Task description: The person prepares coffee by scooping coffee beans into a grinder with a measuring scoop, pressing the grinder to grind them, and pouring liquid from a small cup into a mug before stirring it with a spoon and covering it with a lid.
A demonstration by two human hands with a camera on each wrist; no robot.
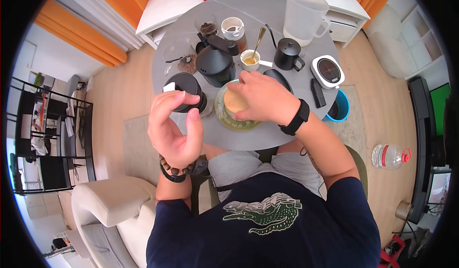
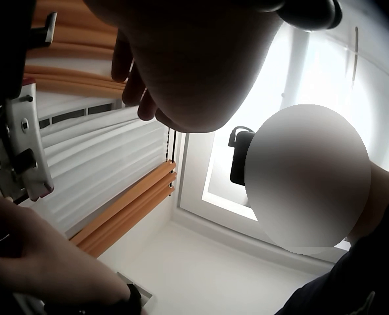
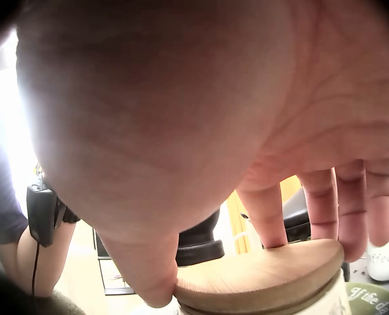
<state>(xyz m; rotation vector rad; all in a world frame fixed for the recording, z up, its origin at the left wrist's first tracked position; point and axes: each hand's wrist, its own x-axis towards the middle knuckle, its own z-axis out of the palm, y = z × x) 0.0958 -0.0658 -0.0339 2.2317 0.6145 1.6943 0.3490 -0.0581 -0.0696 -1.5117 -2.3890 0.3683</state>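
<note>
My right hand point(image 1: 263, 95) spans a round wooden lid point(image 1: 234, 101), gripping its edge between thumb and fingers. In the right wrist view the lid point(image 3: 260, 275) sits slightly tilted on a pale container, most of which is hidden below the frame. Under it lies a green patterned plate point(image 1: 246, 126). My left hand point(image 1: 174, 129) is raised at the table's near left edge, thumb and index finger apart with nothing between them. Just beyond it stands a black-topped canister point(image 1: 184, 83), partly covered by the fingers in the head view.
Behind the hands stand a black cone-shaped appliance point(image 1: 215, 67), a small white cup point(image 1: 249, 60) with a gold spoon, and a black gooseneck kettle point(image 1: 288, 55). A clear pitcher point(image 1: 303, 19) is at the back right, a white scale point(image 1: 328, 72) at right. A blue bin point(image 1: 342, 106) stands below the edge.
</note>
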